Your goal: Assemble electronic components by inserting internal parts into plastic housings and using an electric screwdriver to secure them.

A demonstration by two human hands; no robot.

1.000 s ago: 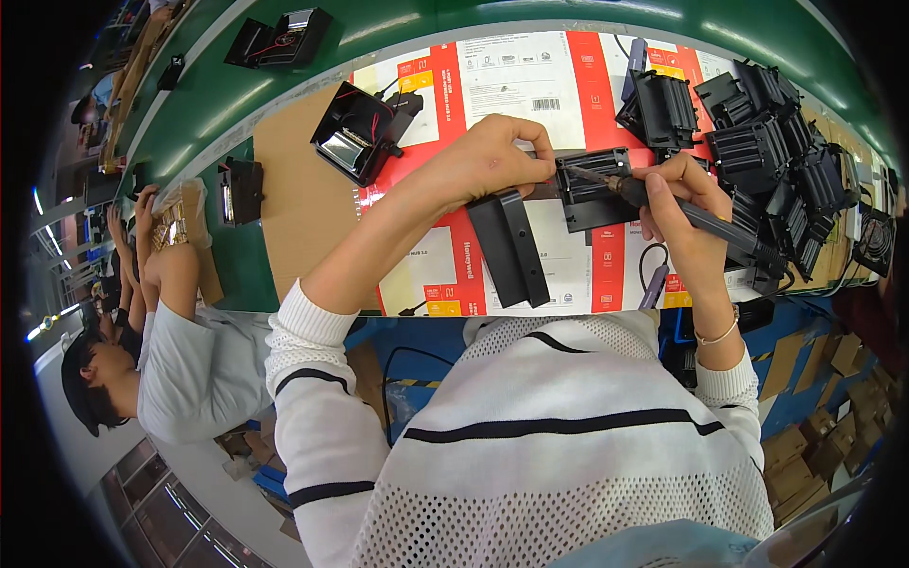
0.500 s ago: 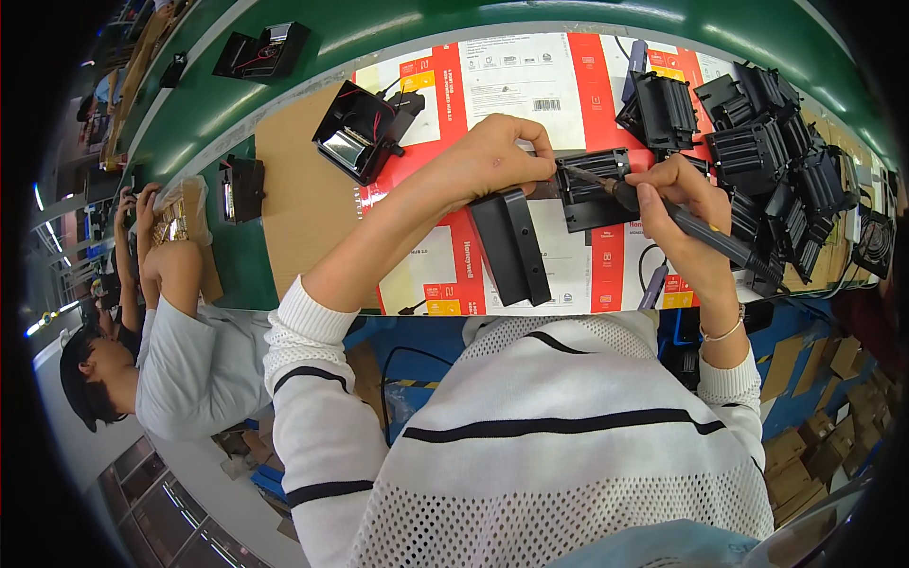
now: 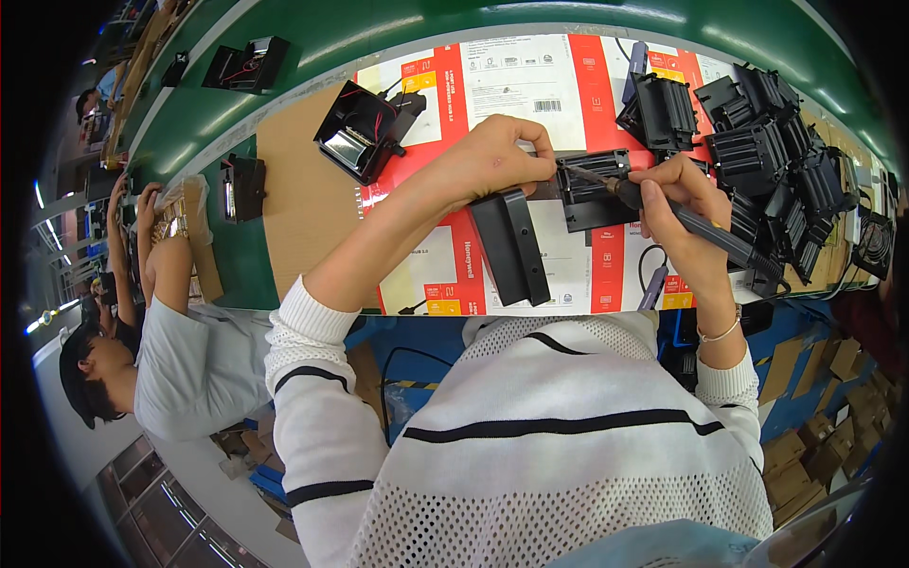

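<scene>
My right hand [image 3: 689, 213] grips a soldering iron [image 3: 705, 229] like a pen, and its metal tip reaches the upper left corner of a black battery holder [image 3: 595, 210]. Right beside that tip, the fingers of my left hand [image 3: 502, 156] are pinched together at the holder's edge; what lies between them is too small to make out. Under my left wrist, a long black plastic housing [image 3: 511, 248] lies on the flattened printed cardboard [image 3: 511, 85].
Black battery holders [image 3: 776, 151] lie heaped at the right. An open black housing with red wires [image 3: 360, 133] stands back left. Other housings [image 3: 248, 64] sit on the green surface [image 3: 379, 28]. A co-worker [image 3: 189, 350] works at the left.
The far-left housing on the green surface has shifted slightly left and nearer. The co-worker's arms have moved a little. My hands and the soldering iron stay almost still.
</scene>
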